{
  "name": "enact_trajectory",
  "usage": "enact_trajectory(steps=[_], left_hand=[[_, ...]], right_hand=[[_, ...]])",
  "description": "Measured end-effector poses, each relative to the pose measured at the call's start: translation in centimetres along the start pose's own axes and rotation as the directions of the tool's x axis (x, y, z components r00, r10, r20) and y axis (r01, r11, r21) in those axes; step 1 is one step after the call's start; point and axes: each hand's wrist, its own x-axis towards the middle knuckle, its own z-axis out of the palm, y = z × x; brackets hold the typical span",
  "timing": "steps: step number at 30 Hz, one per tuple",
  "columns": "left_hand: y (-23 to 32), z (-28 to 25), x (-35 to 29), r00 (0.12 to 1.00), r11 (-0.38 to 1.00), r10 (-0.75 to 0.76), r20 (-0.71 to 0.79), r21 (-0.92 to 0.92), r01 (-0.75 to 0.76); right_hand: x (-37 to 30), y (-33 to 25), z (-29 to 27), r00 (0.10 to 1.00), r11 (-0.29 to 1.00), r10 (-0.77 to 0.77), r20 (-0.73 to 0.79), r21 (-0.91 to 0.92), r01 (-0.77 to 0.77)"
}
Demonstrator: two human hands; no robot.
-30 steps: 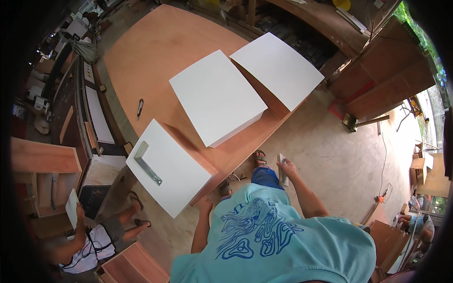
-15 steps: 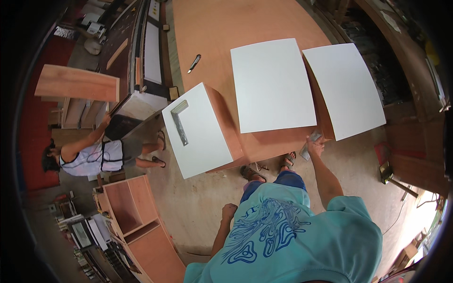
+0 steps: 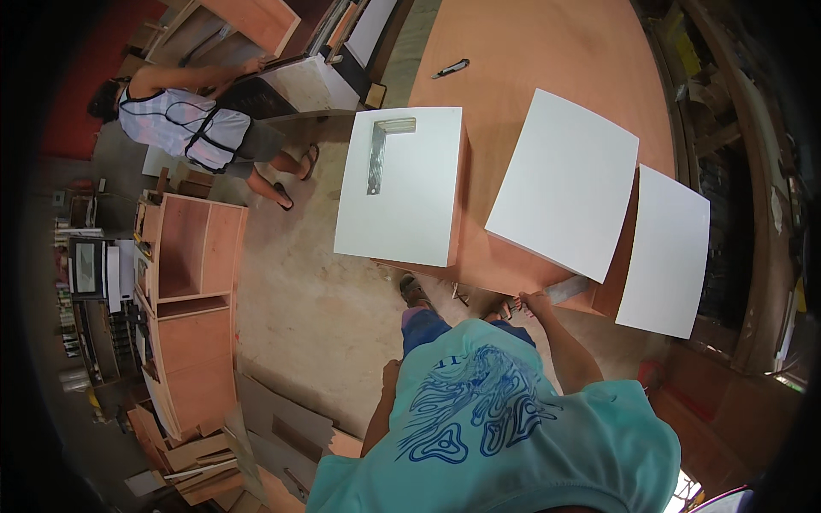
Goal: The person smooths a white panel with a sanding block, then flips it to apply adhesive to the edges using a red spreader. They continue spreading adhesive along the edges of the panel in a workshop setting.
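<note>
Low at the table's near edge, my right hand point(image 3: 534, 302) is closed on one end of a flat grey strip point(image 3: 568, 289). The strip points right, close below a white-topped panel point(image 3: 569, 184); whether it touches the wood cannot be made out. My left hand point(image 3: 391, 374) hangs beside my thigh, its fingers mostly hidden. Ahead, a white-faced box point(image 3: 410, 231) with reddish wooden sides stands at the table's left corner, an L-shaped metal square point(image 3: 376, 158) lying on it. Another white panel point(image 3: 665, 256) sits at the right.
A utility knife point(image 3: 451, 68) lies on the wooden table point(image 3: 556, 56). At far left, a person point(image 3: 188, 124) stands at a bench with a hand near a wooden panel point(image 3: 256, 21). An open wooden cabinet point(image 3: 195, 342) stands left, with offcuts point(image 3: 201, 466) below it.
My view has turned, so the table and panels appear farther right. My right hand has swung the grey strip from pointing down to pointing right. The left arm still hangs down.
</note>
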Motion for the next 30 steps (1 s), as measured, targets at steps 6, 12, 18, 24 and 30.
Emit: enact_trajectory(steps=[6,12,18,24,30], left_hand=[[-0.4,-4.3,5.1,0.998,0.998,0.019,0.056,0.051,-0.022],[-2.4,-9.7,12.6,0.999,1.000,-0.001,0.044,0.031,-0.001],[-5.3,-18.9,18.2,0.985,0.962,-0.117,0.130,-0.232,0.145],[-11.6,-21.6,19.2,0.971,0.873,-0.237,0.030,-0.432,0.227],[-15.3,-20.7,16.7,0.975,0.885,-0.141,0.174,-0.419,0.203]], right_hand=[[-1.0,-15.3,5.8,0.937,0.918,-0.349,-0.025,0.193,0.347],[0.4,-31.5,16.5,0.690,0.702,-0.710,-0.141,-0.073,0.708],[4.3,-40.1,25.2,0.656,0.669,-0.722,-0.221,-0.463,0.581],[5.2,-46.2,29.6,0.773,0.801,-0.509,-0.378,-0.537,0.264],[7.7,-47.7,30.9,0.790,0.871,-0.372,-0.487,-0.478,0.115]])
